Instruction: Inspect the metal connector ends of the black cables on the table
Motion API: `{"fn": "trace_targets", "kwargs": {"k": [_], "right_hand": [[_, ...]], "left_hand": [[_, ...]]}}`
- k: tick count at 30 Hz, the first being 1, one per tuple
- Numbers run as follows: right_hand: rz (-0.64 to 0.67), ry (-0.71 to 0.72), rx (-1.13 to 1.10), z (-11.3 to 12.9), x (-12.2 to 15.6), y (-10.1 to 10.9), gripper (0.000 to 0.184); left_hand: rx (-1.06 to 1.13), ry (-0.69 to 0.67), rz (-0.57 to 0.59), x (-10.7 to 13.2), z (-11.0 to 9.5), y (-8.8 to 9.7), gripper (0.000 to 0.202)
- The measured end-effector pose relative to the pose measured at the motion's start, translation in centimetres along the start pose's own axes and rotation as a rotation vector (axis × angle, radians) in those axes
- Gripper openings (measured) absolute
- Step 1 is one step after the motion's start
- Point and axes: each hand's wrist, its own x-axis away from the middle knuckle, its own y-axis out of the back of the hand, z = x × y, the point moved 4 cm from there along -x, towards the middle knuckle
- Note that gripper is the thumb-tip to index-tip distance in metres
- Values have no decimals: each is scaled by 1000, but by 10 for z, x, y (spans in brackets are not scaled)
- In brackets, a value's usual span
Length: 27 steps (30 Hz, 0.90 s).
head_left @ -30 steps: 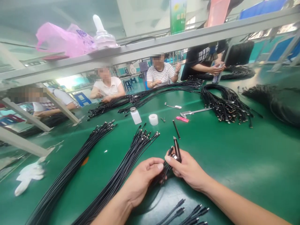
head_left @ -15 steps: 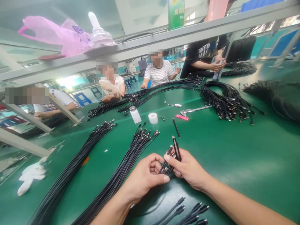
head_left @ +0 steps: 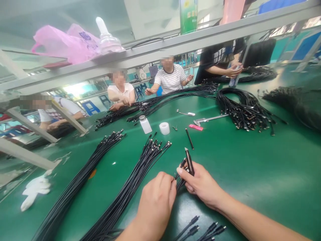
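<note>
1. My right hand [head_left: 200, 187] is closed, thumb and fingers pinching a slim black utility knife [head_left: 189, 162] upright, with the connector ends of a few black cables [head_left: 182, 169] against it.
2. My left hand [head_left: 156, 207] is curled up just beside it, touching those cables. Its back hides my fingers, so I cannot tell whether they grip.
3. Both hands are on the near side of a roll of white tape [head_left: 164, 128] on the green workbench [head_left: 250, 174].
4. Just left of the tape stands a white bottle [head_left: 145, 124]. Just right lies a small metal tool [head_left: 175, 128], then a black pen [head_left: 190, 139] and a steel caliper [head_left: 210, 117].
5. Long cable bundles [head_left: 140, 177] lie near-left of the tape; a coiled cable heap [head_left: 240, 110] lies well right.
6. Beyond the tape, a co-worker in a striped shirt [head_left: 170, 78] sits across the bench.
</note>
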Motion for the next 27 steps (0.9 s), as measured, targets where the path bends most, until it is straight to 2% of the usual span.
{"fn": "trace_targets", "kwargs": {"k": [4,7,12,15,18,21,25,27], "right_hand": [[-10,-11,4,-1,-1,1,39],[-6,-19,-5,-3,-1,-1,40],[61,-23,-52,-7,5,-9,45],[43,-8,-75,-8,7,-10,47],[16,-5,-87,-8,7,-9,49],[19,-31,-96,-9,5,-10,53],[22,-72,-93,-13,6,-9,54],[36,-87,-77,-12,7,-9,51]], "left_hand": [[45,31,-43,4,8,-1,16],[133,10,-100,-2,-1,5,15],[379,55,-257,-42,-39,15,8],[623,214,-304,-60,-41,7,12],[832,350,-264,-60,-29,-10,20],[1013,455,-192,-49,-15,-25,22],[1144,569,-181,-33,-4,-31,29],[1198,603,-99,-27,-1,-32,37]]}}
